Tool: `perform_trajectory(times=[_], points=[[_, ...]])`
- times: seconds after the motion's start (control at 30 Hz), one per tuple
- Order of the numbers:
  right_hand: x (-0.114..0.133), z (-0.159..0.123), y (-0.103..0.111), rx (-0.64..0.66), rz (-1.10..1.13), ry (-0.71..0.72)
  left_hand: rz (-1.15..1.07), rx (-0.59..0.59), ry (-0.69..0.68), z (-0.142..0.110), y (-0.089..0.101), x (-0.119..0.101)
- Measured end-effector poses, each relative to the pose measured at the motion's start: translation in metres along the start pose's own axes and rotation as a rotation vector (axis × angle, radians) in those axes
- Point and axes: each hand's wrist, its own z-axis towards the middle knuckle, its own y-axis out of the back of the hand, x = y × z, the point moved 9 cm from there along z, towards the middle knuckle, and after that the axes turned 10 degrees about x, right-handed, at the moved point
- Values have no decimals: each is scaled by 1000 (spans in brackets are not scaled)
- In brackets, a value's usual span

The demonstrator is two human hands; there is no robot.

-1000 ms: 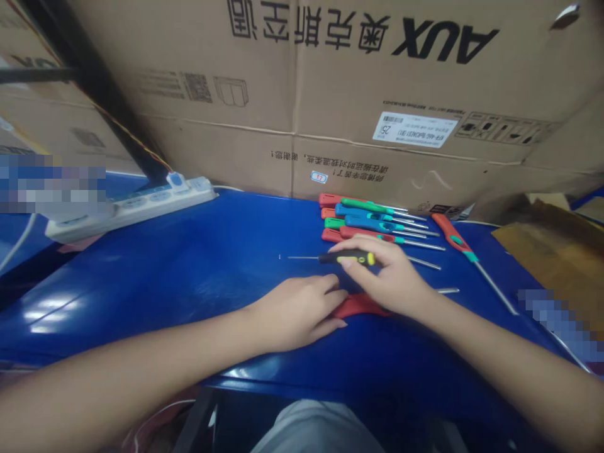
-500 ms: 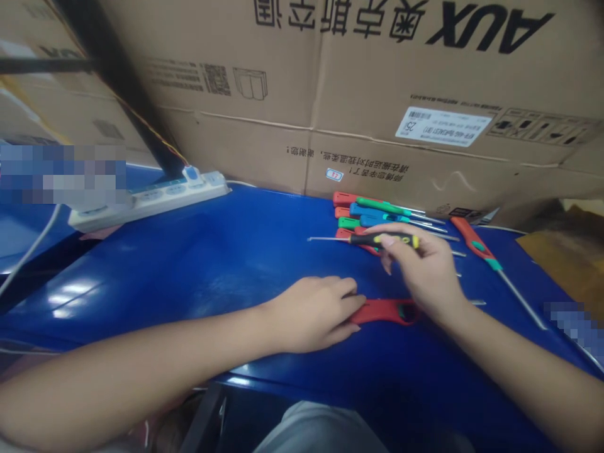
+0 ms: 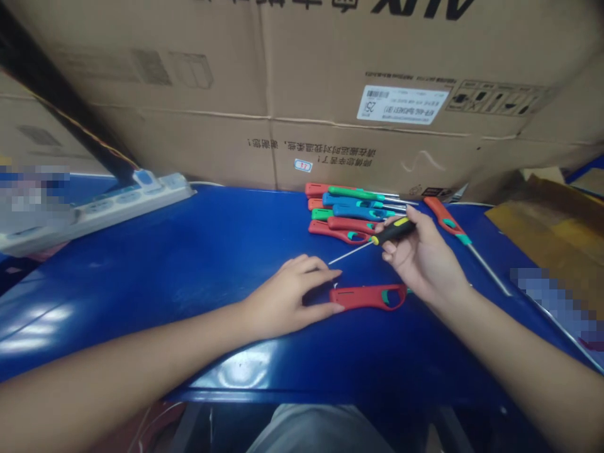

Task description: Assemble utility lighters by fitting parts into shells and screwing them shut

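Note:
My right hand (image 3: 427, 261) grips a screwdriver (image 3: 395, 231) by its black and yellow handle. The thin metal shaft slants down to the left, its tip in the air above the near end of a red gas lighter (image 3: 363, 298). That lighter lies on the blue table, a teal trigger in its loop and its nozzle partly behind my right wrist. At its left end is my left hand (image 3: 295, 292), thumb and forefinger apart, the thumb tip against the red casing. Beyond my right hand, several stick lighters (image 3: 340, 196) in red, green and blue lie piled together.
An orange-red stick lighter (image 3: 443, 217) lies apart on the right. A large cardboard box (image 3: 226, 145) stands along the back of the blue table (image 3: 226, 233). A white power strip (image 3: 117, 204) is at the left, brown wrapping (image 3: 542, 220) at the right.
My left hand has loosened from the red lighter, its fingers spreading. The screwdriver has turned from level to pointing down toward the lighter's end. The whole view has shifted to the right.

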Motion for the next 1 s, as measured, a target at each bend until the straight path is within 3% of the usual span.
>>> perform_trajectory(times=[0.2, 0.43, 0.63, 0.77, 1.0], points=[[-1, -3, 1, -17, 0, -35, -121, -104, 50, -3, 13, 8], [5, -5, -7, 81, -147, 42, 29, 71, 109, -2, 3, 7], [6, -16, -23, 164, -362, 136, 47, 84, 112, -3, 4, 7], [9, -20, -24, 172, -358, 191, 44, 86, 115, -2, 3, 7], [21, -19, -19, 118, -294, 240, -67, -41, 63, -3, 14, 3]])
